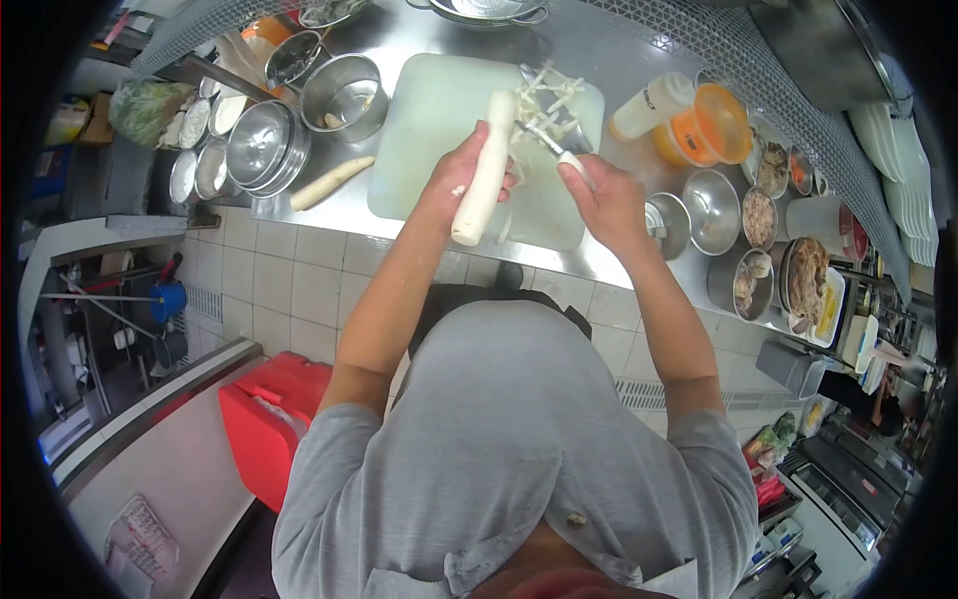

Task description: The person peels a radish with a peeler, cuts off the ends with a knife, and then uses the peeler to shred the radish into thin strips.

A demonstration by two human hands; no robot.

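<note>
My left hand (pixel 461 178) is wrapped round a long peeled white radish (pixel 486 180), which slants over the cutting board (pixel 424 90). Its thick lower end reaches past the board's near edge. In my right hand (pixel 606 195) is a peeler with a white handle (pixel 576 165), its metal head close beside the radish's upper part. Pale peelings (pixel 552 97) lie heaped on the board just beyond the peeler. Left of the board rests a second, yellowish long root (pixel 332 184) on the steel table.
A steel pot (pixel 344 97) and stacked steel bowls (pixel 261 150) stand at the left. To the right are a squeeze bottle (pixel 654 105), an orange tub (pixel 720 122), a steel bowl (pixel 712 212) and several food containers. A red bin (pixel 274 424) stands on the floor behind at left.
</note>
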